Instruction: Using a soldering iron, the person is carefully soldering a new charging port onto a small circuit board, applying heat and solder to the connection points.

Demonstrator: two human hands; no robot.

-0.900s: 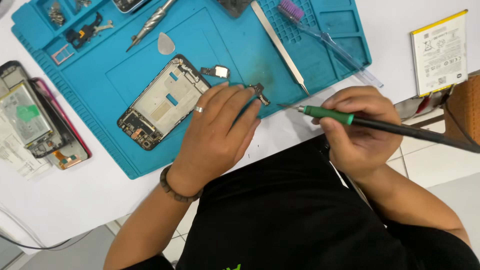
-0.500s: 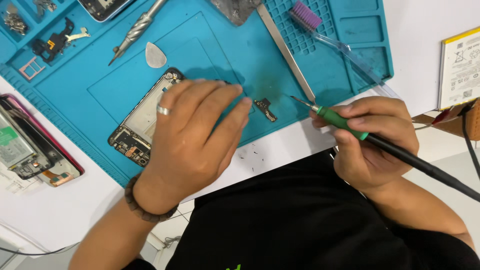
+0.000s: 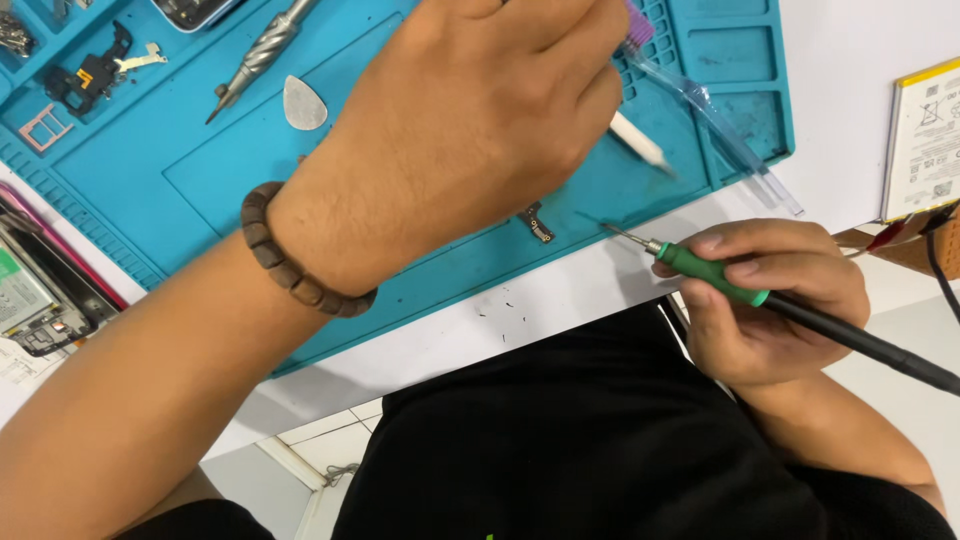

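Soldering iron [image 3: 760, 300], green-gripped, clasped pen-fashion in the right hand [image 3: 770, 310] at the table edge, its tip just beside a small part [image 3: 538, 225] on the blue mat [image 3: 140, 170]; left hand [image 3: 480, 120] reaches across the mat, its grip hidden.

The work mat [image 3: 150, 170] is teal blue with a ribbed border, and it lies on a white worktop [image 3: 850, 60]. At about four o'clock in the view, the soldering iron [image 3: 760, 295] has a green grip, a black handle and a silver tip. A bracelet [image 3: 290, 270] of dark brown beads circles the wrist at the centre. At eleven o'clock lie a pale grey pick [image 3: 304, 103], a shiny silver tool [image 3: 262, 52] and a pink card tray [image 3: 48, 127]. The brush [image 3: 640, 25] at one o'clock has purple bristles. The battery [image 3: 925, 140] at three o'clock is white with a yellow edge. The shirt [image 3: 560, 440] is black.
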